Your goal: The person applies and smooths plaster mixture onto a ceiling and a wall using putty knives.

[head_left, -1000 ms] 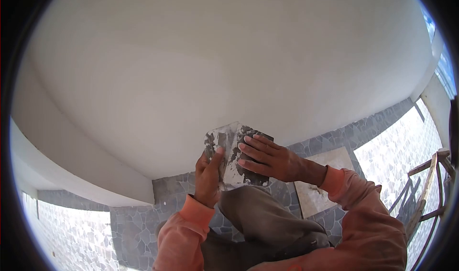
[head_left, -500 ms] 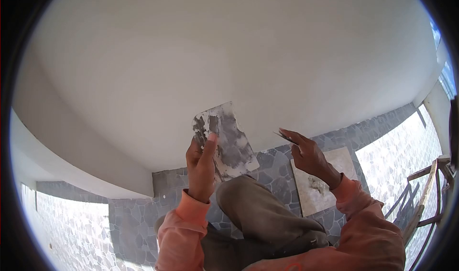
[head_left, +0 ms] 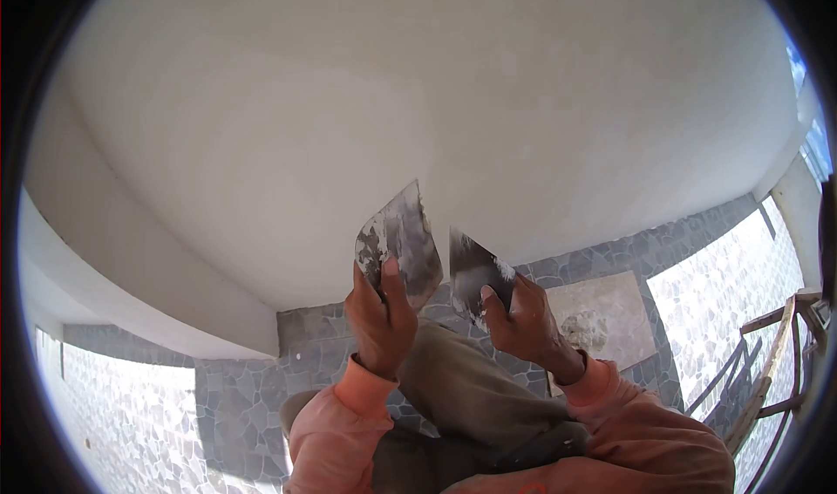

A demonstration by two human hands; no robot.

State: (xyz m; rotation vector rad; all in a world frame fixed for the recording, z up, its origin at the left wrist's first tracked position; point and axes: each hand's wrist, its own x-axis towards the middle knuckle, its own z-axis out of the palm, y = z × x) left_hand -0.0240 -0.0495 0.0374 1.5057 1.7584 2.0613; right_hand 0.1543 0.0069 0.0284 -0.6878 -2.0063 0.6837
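Observation:
My left hand [head_left: 384, 324] is closed around a wide, flat putty scraper [head_left: 408, 237], its thumb pressed on the blade. Grey metal shows through patches of white filler on that blade. A second putty scraper [head_left: 473, 267], darker and with white residue along its edges, is gripped by my right hand [head_left: 527, 324]. Both blades point upward side by side, with a narrow gap between them. Behind them spreads a smooth white plastered surface [head_left: 418, 93].
A pale, stained board [head_left: 619, 306] lies on the grey stone-patterned floor [head_left: 240, 407] at right. At the far right stands a wooden frame [head_left: 772, 367]. A curved white ledge [head_left: 166, 241] runs along the left. My bent knee [head_left: 453, 372] is below the hands.
My right hand has moved left toward the left one, turning its scraper from edge-on to flat face in view. The left scraper has tilted and looks narrower.

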